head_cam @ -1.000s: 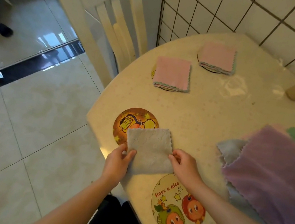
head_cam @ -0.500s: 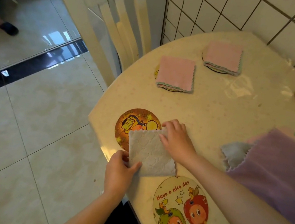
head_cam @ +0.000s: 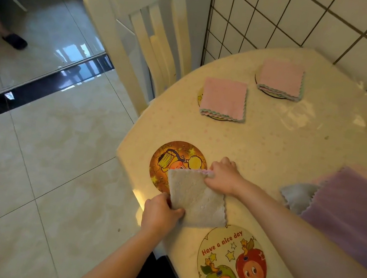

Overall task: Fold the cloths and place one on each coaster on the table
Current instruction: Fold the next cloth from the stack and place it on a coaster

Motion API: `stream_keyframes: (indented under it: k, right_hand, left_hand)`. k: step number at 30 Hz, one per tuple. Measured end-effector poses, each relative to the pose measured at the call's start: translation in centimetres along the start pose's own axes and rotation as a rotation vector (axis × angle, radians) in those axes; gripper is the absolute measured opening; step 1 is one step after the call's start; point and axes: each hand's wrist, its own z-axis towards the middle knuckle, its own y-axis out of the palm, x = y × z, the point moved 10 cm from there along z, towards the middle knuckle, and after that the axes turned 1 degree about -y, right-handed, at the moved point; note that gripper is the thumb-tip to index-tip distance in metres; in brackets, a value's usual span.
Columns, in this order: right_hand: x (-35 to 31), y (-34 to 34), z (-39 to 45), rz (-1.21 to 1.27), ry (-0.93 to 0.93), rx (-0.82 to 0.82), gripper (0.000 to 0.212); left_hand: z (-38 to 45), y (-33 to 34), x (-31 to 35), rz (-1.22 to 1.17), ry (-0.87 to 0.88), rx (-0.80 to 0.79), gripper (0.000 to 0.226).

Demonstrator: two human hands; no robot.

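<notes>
Over the last second I moved my right hand (head_cam: 223, 178) from the grey cloth's (head_cam: 195, 200) near edge to its far corner, where its grip was pinched; my left hand (head_cam: 160, 212) pinched the near corner. The cloth lay folded, overlapping the orange coaster (head_cam: 174, 159), so placement looked near. Cloth hid the right fingertips.

**Warm indoor light, glare on floor & table cover**

Scene is bright, w/ a yellowish cast. Strong reflections on the glossy dark floor (head_cam: 48, 38) at upper left; softer sheen on the clear plastic over the table (head_cam: 303, 115). A small bright patch glows at the table edge nr the left hand (head_cam: 160, 215). Soft shadows under both forearms. Wide-angle bend: wall tiles (head_cam: 294, 24) & chair (head_cam: 132, 33) lean outward. Slight softness at far right; centre is sharp.
</notes>
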Motion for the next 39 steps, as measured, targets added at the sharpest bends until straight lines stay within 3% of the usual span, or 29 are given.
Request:
stream_keyframes:
  k: [4, 8, 10, 17, 20, 24, 30, 32, 35, 39]
  right_hand:
    - [0.2, -1.0, -1.4, 0.390, -0.009, 0.055, 0.022]
    - [1.0, -1.4, -2.4, 0.698, 0.044, 0.116, 0.039]
    - [1.1, -1.9, -2.5, 0.747, 0.061, 0.158, 0.043]
    - [0.9, -4.5, -0.7, 0.794, 0.227, 0.423, 0.027]
    - [0.5, -4.6, 0.8, 0.780, 0.305, 0.439, 0.026]
    - [0.0, -3.4, 2.0, 0.734, 0.384, 0.383, 0.029]
    - [0.1, -3.0, 2.0, 0.743, 0.430, 0.459, 0.025]
    - [0.2, -3.0, 1.8, 0.741, 0.431, 0.490, 0.022]
    - [0.2, -3.3, 0.8, 0.691, 0.434, 0.549, 0.022]
    - [1.4, -4.2, -1.2, 0.584, 0.476, 0.609, 0.022]
  left_hand:
    - [0.3, -0.9, 0.1, -0.161, -0.011, -0.102, 0.023]
    - [1.4, -3.5, 0.5, -0.338, -0.030, -0.174, 0.023]
    - [2.4, -5.1, 1.2, -0.347, -0.014, -0.198, 0.021]
    - [5.9, -7.8, 2.2, -0.354, -0.023, -0.262, 0.016]
    - [6.7, -7.7, 2.1, -0.357, -0.053, -0.306, 0.018]
    - [8.2, -7.7, 1.7, -0.219, -0.025, -0.349, 0.020]
    - [8.6, -6.6, 0.7, 0.007, 0.006, -0.505, 0.023]
    - [8.8, -7.4, 1.7, 0.176, 0.104, -0.432, 0.032]
    - [8.4, -9.5, 4.6, 0.485, 0.341, -0.202, 0.050]
    - [7.8, -9.5, 8.1, 0.549, 0.607, -0.110, 0.051]
